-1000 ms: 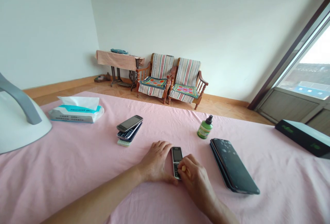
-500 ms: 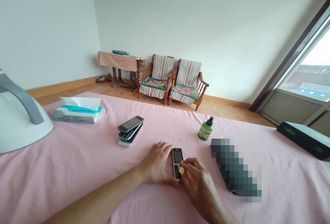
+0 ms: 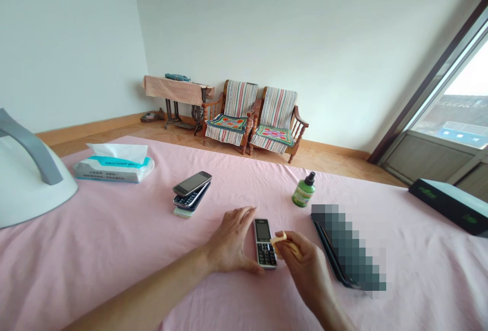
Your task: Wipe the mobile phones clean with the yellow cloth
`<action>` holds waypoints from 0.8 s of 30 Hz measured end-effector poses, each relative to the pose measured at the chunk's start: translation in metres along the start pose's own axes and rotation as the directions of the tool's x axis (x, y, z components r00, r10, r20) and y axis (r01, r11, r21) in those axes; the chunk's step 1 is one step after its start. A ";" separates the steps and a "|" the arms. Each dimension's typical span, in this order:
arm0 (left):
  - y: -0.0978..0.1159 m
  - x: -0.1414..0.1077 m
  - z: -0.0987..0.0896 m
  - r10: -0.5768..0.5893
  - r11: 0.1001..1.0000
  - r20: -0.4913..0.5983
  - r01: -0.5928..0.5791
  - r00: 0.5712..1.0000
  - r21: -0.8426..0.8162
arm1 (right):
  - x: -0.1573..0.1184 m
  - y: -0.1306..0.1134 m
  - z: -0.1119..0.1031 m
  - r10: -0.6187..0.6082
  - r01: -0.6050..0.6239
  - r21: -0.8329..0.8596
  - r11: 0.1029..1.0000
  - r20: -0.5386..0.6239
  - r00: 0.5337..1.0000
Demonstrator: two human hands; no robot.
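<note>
Two bare hands work at a table (image 3: pixel 125 249) spread with pink cloth. A keypad phone (image 3: pixel 262 232) lies face up in the table's near half, roughly midway between its left and right sides. The left hand (image 3: pixel 231 242) is spread in a wide C around the phone's left side, fingers by its top corner, thumb by its bottom one; whether they press on it, I cannot tell. The right hand (image 3: pixel 305 265) pinches a small pale yellow cloth (image 3: pixel 279 239) between thumb and fingers at the right edge of the phone; contact is unclear.

Left of and beyond the phone sits a messy pile of phones (image 3: pixel 192 188), the top one tilted. Beyond the right hand, a green spray bottle (image 3: pixel 304 192) with a black top stands upright. Just beside that hand lies a dark stack (image 3: pixel 346 249), its upper face blurred into squares. A tissue pack (image 3: pixel 112 168) rests near the table's far left corner, and a black box (image 3: pixel 444 206) near the far edge, toward the right.
</note>
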State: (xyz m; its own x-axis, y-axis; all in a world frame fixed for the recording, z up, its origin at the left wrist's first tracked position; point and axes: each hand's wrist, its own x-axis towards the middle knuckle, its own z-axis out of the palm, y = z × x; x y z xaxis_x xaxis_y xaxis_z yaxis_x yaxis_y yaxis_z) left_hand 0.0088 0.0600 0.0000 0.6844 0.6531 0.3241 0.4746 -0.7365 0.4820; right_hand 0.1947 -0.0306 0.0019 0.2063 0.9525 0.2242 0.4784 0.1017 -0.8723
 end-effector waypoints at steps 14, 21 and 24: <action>0.021 -0.008 0.001 0.177 0.971 -0.149 -0.197 0.973 -0.134 | -0.001 -0.012 0.006 0.065 -0.101 0.211 0.972 0.170 0.983; 0.020 -0.007 0.003 0.108 0.951 -0.132 -0.141 0.985 -0.275 | -0.003 -0.016 0.008 0.034 -0.064 0.156 0.986 0.189 0.981; 0.022 -0.006 0.003 0.030 0.918 -0.157 -0.089 0.987 -0.388 | -0.003 -0.015 0.008 0.003 -0.035 0.157 0.987 0.204 0.979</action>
State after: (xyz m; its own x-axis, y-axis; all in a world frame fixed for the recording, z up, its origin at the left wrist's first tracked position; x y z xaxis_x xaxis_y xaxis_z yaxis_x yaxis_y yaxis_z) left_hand 0.0164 0.0394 0.0065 0.6027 0.6505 0.4622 0.1598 -0.6659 0.7287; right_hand 0.1804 -0.0324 0.0112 0.0294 0.9912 0.1288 0.3307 0.1119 -0.9371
